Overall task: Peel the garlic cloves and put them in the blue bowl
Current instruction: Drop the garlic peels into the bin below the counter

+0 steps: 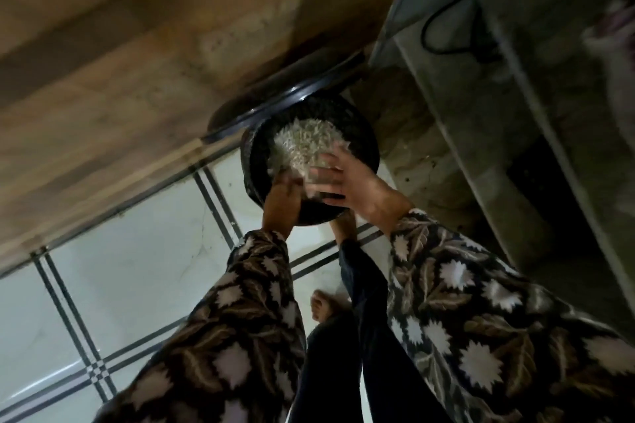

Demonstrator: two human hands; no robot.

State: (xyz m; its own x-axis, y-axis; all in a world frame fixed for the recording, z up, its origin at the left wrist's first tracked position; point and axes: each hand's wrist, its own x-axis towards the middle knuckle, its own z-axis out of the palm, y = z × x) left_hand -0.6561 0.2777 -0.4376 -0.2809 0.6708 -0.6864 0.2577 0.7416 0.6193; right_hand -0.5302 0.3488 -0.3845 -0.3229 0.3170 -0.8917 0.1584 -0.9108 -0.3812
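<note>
Dim light, view tilted. Far left of the grip: wood-grain panel (pixel 120 62), and below it a white tiled floor (pixel 137 251) with dark double lines. Leaf-patterned left sleeve (pixel 240 319) rises to the left hand (pixel 280 203), which is clenched over the left rim of a dark round bowl (pixel 360 134); the bowl reads black in this light, true colour uncertain. It is held off the floor between the two hands. Inside it, just beyond the left-hand grip, lies a pale heap (pixel 302 137) of small whitish pieces; too blurred to say whether cloves or skins. Behind the bowl, on the far side from the grip, sits a black-rimmed round object (pixel 285 103) against the panel, touching or nearly so. Right hand (pixel 350 182) lies at the bowl's near right edge, its fingers (pixel 321 178) smeared by motion across the near side of the heap; cannot tell whether it grasps the rim, the pieces or nothing. Below the grip: dark trousers (pixel 343 371), one bare foot (pixel 323 306) on the tiles. Matching right sleeve (pixel 464 302) follows. Right of the grip: a grey concrete ledge (pixel 446 113), with a black cable (pixel 443 31) looped well beyond it.
</note>
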